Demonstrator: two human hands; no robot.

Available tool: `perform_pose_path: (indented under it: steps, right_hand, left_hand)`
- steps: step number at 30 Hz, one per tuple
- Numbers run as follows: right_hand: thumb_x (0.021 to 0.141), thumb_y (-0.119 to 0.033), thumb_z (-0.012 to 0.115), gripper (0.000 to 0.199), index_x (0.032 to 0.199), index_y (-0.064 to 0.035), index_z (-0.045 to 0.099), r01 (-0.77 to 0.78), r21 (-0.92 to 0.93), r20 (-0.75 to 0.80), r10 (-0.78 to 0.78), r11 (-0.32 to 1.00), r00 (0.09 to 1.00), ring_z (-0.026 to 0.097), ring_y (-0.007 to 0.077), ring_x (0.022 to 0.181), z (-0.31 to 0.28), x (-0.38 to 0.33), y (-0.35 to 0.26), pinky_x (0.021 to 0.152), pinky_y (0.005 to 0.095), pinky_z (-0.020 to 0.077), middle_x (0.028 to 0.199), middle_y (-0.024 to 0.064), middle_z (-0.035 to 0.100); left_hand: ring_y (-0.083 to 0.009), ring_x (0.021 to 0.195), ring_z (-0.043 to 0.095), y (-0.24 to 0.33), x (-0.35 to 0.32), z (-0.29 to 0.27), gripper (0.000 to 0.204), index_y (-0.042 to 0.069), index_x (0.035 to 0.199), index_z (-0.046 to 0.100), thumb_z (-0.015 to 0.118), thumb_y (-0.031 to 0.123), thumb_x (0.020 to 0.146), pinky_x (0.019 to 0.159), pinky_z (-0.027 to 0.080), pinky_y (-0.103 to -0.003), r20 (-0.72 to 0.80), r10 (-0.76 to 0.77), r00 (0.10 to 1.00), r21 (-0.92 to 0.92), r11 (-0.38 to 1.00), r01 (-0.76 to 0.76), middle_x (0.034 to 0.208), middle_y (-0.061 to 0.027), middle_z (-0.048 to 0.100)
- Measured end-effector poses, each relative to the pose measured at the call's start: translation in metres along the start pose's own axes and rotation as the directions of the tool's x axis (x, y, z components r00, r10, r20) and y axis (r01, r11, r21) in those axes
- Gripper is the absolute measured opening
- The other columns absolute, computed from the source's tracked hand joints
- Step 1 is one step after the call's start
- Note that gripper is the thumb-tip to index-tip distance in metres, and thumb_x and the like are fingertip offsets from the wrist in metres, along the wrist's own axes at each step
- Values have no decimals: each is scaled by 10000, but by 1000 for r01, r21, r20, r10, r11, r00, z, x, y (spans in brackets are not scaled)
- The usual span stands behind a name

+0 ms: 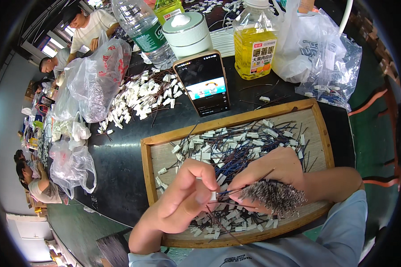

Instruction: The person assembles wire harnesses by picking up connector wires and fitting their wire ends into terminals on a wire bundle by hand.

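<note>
Long black worktable (pixel 120 173), green floor (pixel 75 227), bright windows (pixel 58 44) far left w/ grey wall (pixel 9 147).

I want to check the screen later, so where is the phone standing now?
In the head view the phone stands just behind the wooden tray, slightly left of centre, propped in front of the pale green round container.

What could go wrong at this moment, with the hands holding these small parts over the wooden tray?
1. The right hand grips a thick bundle of thin wires; some may slip out and mix with the pile below.
2. The left hand pinches a small white connector; it could easily drop into the similar ones in the wooden tray.
3. The phone leans upright just behind the tray; a bump might tip it.
</note>
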State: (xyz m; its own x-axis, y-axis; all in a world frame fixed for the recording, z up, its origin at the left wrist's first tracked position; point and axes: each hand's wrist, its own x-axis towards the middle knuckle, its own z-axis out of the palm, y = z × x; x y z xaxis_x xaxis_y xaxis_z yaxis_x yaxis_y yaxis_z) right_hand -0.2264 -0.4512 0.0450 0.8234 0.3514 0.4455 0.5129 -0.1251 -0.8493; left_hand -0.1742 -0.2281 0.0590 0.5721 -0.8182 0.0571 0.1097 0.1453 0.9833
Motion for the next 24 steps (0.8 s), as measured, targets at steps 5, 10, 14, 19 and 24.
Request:
perform_pose_path:
  steps: [5, 10, 14, 19, 24]
  right_hand:
    - [702, -182, 738, 335, 997, -72, 623, 8, 62, 71, -12, 998, 997, 658, 234, 768, 2, 0, 1, 643, 278, 503, 897, 71, 663]
    - [689, -180, 743, 322, 976, -78, 636, -23, 0, 33, 23, 1000, 999, 653, 230, 748, 1, 2, 2, 626, 280, 497, 866, 69, 661]
    - [724, -163, 742, 185, 851, -53, 664, -139, -207, -142, 111, 968, 984, 636, 223, 628, 1, 5, -7, 541, 271, 473, 756, 91, 649]
    - [762, -166, 734, 158, 770, -33, 650, -172, -136, -82, 162, 976, 983, 593, 198, 545, 2, 11, -16, 507, 272, 448, 666, 94, 618]
    - [814, -154, 693, 217, 933, -29, 562, -298, 187, -249, 339, 936, 907, 533, 99, 643, 13, 10, -10, 591, 252, 433, 758, 72, 612]
  left_hand:
    - [-77, 711, 425, -3, -2, 2, 121, 36, 1065, 345, 351, 41, 944, 631, 390, -223, 71, 34, 997, 63, 997, -39, 908, -62, 420]
    - [-74, 687, 439, 6, -1, -2, 117, 34, 1050, 355, 367, 53, 936, 610, 397, -215, 94, 9, 995, 136, 990, -22, 865, -53, 439]
    - [-53, 608, 472, 5, -5, -8, 145, 29, 1016, 411, 432, 114, 901, 523, 390, -187, -132, 70, 989, -14, 997, -72, 826, -53, 485]
    - [-33, 412, 216, 9, 9, -19, 141, 45, 865, 411, 391, 185, 876, 362, 150, -207, -494, 29, 869, -91, 992, -85, 529, 35, 273]
    - [-56, 484, 226, -1, 16, -29, 262, 75, 824, 450, 317, 278, 924, 397, 175, -205, -410, -134, 902, -406, 912, -49, 608, 36, 264]
